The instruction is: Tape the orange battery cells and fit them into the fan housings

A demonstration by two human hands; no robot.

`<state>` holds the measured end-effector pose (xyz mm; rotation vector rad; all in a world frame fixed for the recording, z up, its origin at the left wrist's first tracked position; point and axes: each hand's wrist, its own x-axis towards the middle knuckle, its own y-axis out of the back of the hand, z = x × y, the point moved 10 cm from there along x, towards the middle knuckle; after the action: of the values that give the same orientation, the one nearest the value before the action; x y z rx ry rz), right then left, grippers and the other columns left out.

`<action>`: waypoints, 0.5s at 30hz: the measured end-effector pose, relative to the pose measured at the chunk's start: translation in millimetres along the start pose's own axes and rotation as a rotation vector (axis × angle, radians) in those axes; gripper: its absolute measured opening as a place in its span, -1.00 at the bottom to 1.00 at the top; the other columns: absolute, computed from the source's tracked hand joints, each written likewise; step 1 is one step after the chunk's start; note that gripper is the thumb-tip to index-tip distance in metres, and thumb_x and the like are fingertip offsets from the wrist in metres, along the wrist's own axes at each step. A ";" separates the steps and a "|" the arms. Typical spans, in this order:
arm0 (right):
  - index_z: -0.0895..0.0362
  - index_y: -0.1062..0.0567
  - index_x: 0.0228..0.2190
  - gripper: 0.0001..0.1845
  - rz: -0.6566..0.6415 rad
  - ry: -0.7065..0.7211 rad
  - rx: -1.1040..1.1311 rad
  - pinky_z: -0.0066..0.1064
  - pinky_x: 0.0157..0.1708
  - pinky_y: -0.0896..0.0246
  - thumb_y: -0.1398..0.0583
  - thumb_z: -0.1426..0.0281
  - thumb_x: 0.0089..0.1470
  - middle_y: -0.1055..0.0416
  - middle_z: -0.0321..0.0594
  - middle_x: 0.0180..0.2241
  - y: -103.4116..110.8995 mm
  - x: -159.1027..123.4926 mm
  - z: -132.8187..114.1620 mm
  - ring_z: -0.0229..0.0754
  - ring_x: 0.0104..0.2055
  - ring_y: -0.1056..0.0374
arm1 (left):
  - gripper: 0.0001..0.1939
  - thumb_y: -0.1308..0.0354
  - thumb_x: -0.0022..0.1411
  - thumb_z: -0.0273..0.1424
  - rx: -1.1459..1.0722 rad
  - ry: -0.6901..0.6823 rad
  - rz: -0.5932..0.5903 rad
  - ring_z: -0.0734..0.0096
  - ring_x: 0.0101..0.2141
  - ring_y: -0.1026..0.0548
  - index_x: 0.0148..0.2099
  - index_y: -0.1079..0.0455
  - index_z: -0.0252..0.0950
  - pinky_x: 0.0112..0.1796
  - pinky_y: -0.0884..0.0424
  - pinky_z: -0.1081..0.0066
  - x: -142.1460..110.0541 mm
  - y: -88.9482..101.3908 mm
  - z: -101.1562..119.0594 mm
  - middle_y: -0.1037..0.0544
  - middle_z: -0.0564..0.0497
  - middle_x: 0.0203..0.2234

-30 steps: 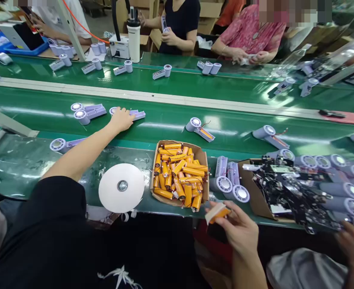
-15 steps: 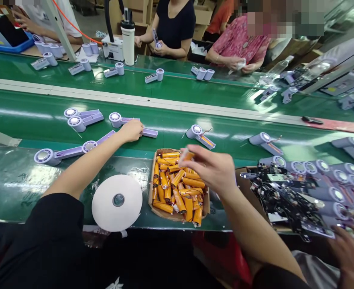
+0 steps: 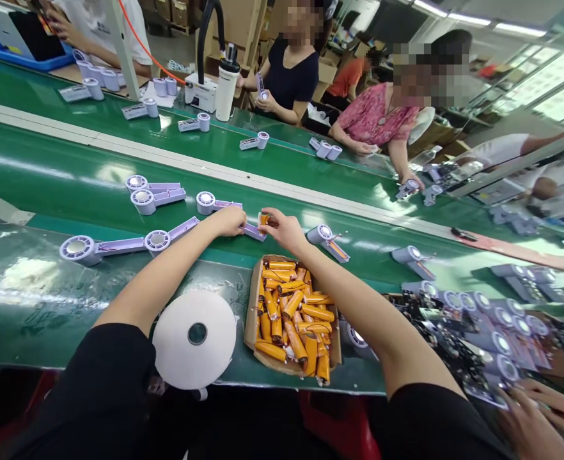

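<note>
My left hand (image 3: 231, 221) is closed over a lilac handheld-fan housing on the green belt; its open trough-shaped handle (image 3: 254, 232) sticks out to the right, while the hand covers the rest. My right hand (image 3: 286, 231) pinches an orange-wrapped battery (image 3: 263, 220) upright at the end of that handle. Just behind my left hand lies another fan housing (image 3: 206, 202). A cardboard box (image 3: 252, 319) full of orange batteries (image 3: 292, 304) sits below my right forearm. Beside it lies a big roll of white tape (image 3: 176, 338).
More lilac fan housings (image 3: 157, 241) lie on the left. To the right is a fan with an orange battery in its handle (image 3: 336, 250). Circuit boards (image 3: 435, 338) and fans crowd the right, near a co-worker's hands (image 3: 531, 409). Co-workers sit across the belt.
My right hand has moved left and away from me with the battery, from above the box to the fan handle. My left hand stays on the housing. The camera view has tilted and shifted.
</note>
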<state>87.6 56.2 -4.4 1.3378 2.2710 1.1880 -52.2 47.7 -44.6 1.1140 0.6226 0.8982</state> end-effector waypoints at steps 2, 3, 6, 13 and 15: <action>0.07 -0.57 0.20 -0.47 -0.038 0.018 -0.117 -0.21 0.06 -0.61 -0.42 0.30 0.23 -0.77 -0.14 -0.14 -6.2 -1.1 3.3 0.02 -0.05 -0.74 | -0.88 -0.33 0.18 -0.39 0.014 -0.002 0.017 0.06 0.01 -0.62 -0.25 -0.70 -0.20 0.13 -0.43 0.26 0.8 -3.3 2.3 -0.75 -0.16 -0.12; 0.06 -0.56 0.21 -0.47 -0.056 0.023 -0.169 -0.21 0.06 -0.61 -0.41 0.30 0.25 -0.77 -0.13 -0.13 -9.7 -1.8 5.3 0.02 -0.04 -0.74 | -0.85 -0.32 0.19 -0.40 0.019 -0.003 0.026 0.03 0.04 -0.62 -0.22 -0.71 -0.22 0.16 -0.42 0.24 0.9 -5.2 3.6 -0.74 -0.19 -0.10; 0.02 -0.59 0.19 -0.53 -0.103 0.023 -0.269 -0.21 0.02 -0.60 -0.41 0.32 0.27 -0.78 -0.13 -0.12 -19.0 -5.2 11.7 0.04 -0.04 -0.73 | -0.78 -0.29 0.22 -0.46 0.018 -0.010 0.048 -0.03 0.14 -0.59 -0.12 -0.72 -0.27 0.22 -0.39 0.19 3.2 -12.1 8.1 -0.72 -0.28 0.00; 0.00 -0.64 0.18 -0.56 -0.193 0.011 -0.355 -0.23 -0.04 -0.56 -0.40 0.31 0.29 -0.78 -0.13 -0.15 -25.5 -12.4 13.4 0.07 -0.13 -0.72 | -0.81 -0.40 0.11 -0.48 -0.021 0.046 -0.001 -0.17 0.14 -0.61 -0.18 -0.71 -0.27 0.22 -0.38 0.06 26.2 -21.8 16.6 -0.75 -0.31 -0.11; 0.00 -0.65 0.16 -0.59 -0.196 0.011 -0.336 -0.25 -0.01 -0.55 -0.39 0.32 0.30 -0.79 -0.15 -0.14 -23.0 -13.1 8.5 0.03 -0.11 -0.72 | -0.84 -0.44 0.05 -0.49 -0.025 0.077 -0.030 -0.18 0.11 -0.61 -0.25 -0.69 -0.27 0.19 -0.40 0.06 29.2 -18.7 18.4 -0.75 -0.30 -0.17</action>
<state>85.6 44.2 -29.5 0.9650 2.0359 1.4288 -16.9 60.6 -55.7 1.0494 0.6878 0.9244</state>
